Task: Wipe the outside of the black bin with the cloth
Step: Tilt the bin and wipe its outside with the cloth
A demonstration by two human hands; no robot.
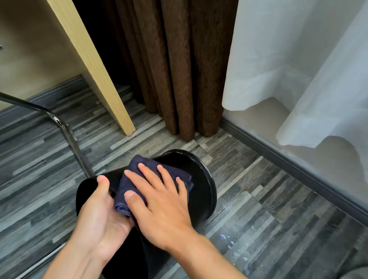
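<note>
Black bin [204,188] lies tipped on its side on the grey plank floor [272,219]; interior not visible. Right hand [161,206] presses, fingers spread flat, on the folded dark cloth [131,179] on the bin's wall. Left hand [101,217] clasps the bin's near end.

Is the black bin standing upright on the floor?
No, the black bin is tipped on its side, held by the left hand while the right hand presses the cloth.
</note>
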